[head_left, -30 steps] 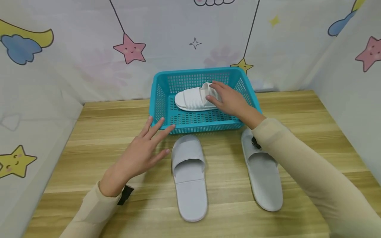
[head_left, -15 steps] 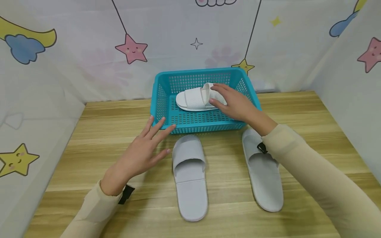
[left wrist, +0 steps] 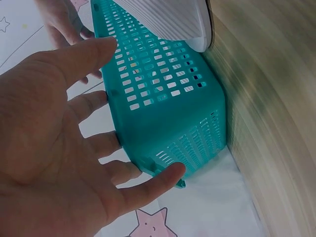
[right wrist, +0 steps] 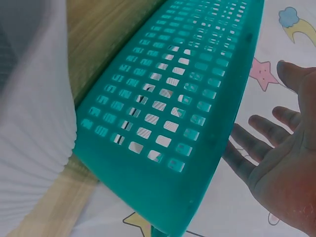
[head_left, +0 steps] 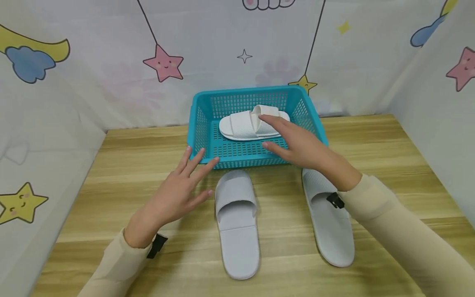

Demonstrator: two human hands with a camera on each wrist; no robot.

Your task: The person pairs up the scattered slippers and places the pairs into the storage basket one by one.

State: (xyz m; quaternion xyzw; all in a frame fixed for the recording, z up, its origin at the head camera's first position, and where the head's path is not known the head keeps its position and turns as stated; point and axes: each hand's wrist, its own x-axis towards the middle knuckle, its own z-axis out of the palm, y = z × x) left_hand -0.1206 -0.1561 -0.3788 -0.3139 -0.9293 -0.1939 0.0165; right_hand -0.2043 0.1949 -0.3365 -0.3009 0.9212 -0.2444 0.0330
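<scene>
A pair of white slippers (head_left: 243, 124) lies nested together in a turquoise plastic basket (head_left: 237, 160), toes pointing opposite ways. My right hand (head_left: 302, 142), fingers spread and holding nothing, hovers over the basket's front right part and covers some of its rim. Near the front left corner is my left hand (head_left: 172, 196), palm down with fingers spread; whether its fingertips touch the rim I cannot tell. One grey slipper (head_left: 239, 247) lies just right of that hand, toe towards the basket. The other grey slipper (head_left: 334, 235) lies under my right forearm, its toe end partly hidden.
The wood-grain table (head_left: 126, 165) carries the basket and the grey slippers. Behind it hangs a white curtain (head_left: 215, 24) printed with stars and clouds, close to the basket's back side. Similar cloth closes off both sides.
My right hand has drawn back from over the white slippers towards the basket's front right, uncovering more of them. The left hand and grey slippers have stayed in place.
</scene>
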